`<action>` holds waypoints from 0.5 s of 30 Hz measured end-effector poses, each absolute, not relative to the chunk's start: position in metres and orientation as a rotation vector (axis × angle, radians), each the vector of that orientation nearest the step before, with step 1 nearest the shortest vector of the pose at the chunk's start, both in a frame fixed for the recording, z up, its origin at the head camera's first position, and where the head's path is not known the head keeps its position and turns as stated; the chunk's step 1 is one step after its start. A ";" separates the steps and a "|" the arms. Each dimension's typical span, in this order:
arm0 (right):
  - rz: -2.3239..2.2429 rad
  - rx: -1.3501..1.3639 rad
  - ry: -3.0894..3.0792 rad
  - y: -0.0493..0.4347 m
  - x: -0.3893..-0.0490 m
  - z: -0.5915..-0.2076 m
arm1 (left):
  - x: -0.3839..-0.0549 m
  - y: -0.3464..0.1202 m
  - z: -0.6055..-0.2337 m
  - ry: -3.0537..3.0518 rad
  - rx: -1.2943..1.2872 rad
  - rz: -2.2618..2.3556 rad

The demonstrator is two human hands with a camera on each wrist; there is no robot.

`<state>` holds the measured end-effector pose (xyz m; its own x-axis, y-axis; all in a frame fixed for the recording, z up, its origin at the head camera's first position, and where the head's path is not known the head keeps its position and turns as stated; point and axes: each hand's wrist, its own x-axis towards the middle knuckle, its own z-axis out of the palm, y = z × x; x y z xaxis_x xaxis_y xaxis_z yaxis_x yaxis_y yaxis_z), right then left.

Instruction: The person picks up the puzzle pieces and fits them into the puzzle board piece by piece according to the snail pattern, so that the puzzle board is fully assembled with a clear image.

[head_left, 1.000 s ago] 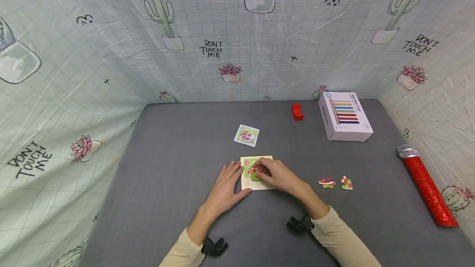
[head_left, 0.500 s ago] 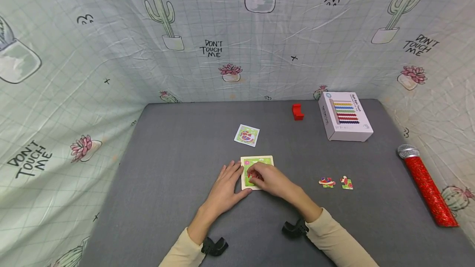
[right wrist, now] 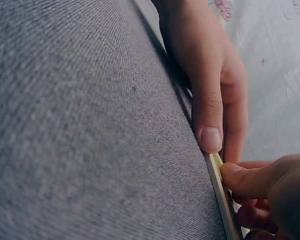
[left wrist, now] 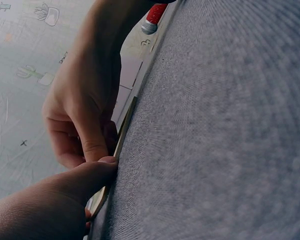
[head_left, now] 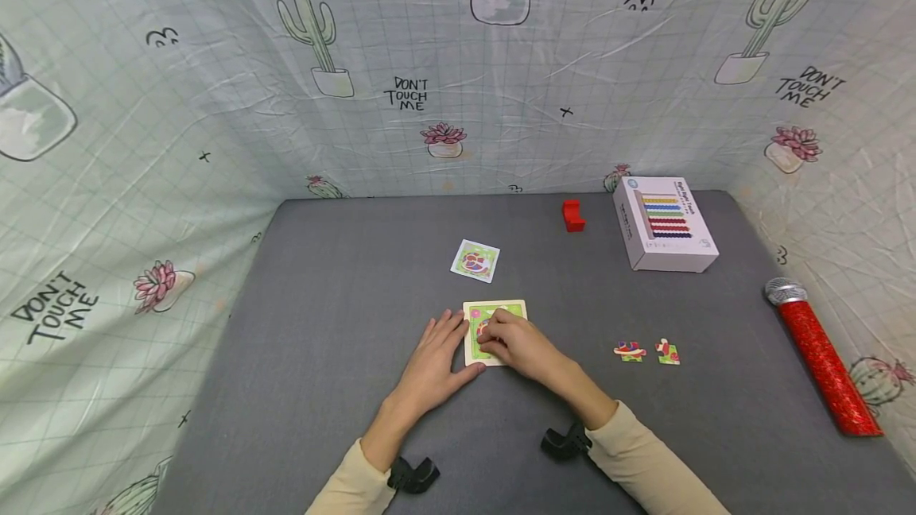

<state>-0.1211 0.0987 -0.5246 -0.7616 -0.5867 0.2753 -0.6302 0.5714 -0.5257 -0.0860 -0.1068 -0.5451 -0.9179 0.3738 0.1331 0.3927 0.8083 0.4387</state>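
A small square jigsaw board (head_left: pixel 511 304) with a cream rim and a green picture lies on the grey table. My left hand (head_left: pixel 432 372) lies along its left side, fingers extended, with the thumb against the near left corner. Over the middle of the board, my right hand (head_left: pixel 525 344) has thumb and fingers curled together and pinches a puzzle piece against the picture; the fingers hide most of that piece. In the right wrist view the thumb (right wrist: pixel 235 172) of this hand is down at the board's surface. Two loose puzzle pieces (head_left: pixel 630 352) (head_left: pixel 668 352) lie to the right.
Beyond the board lies a square picture card (head_left: pixel 475 261). A red block (head_left: pixel 573 216) and a white box (head_left: pixel 667 225) with an abacus picture stand at the back right. At the right edge is a red glittery microphone (head_left: pixel 823 360). Patterned cloth hangs around the table.
The right hand has moved slightly left and lower with the piece, which now sits in the board's picture instead of tilted over it. The left hand has stayed in place.
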 end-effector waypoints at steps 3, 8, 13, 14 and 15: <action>0.969 1.053 -2.724 0.099 -0.121 -0.524 | -0.086 -0.107 -0.544 -2.929 -0.636 -0.716; 0.953 1.040 -2.748 0.099 -0.120 -0.522 | -0.085 -0.107 -0.543 -2.902 -0.646 -0.722; 0.988 1.004 -2.749 0.100 -0.119 -0.519 | -0.085 -0.107 -0.543 -2.896 -0.649 -0.724; 0.995 0.993 -2.748 0.100 -0.118 -0.518 | -0.085 -0.107 -0.543 -2.896 -0.648 -0.725; 0.997 0.984 -2.746 0.101 -0.118 -0.517 | -0.085 -0.107 -0.543 -2.900 -0.646 -0.725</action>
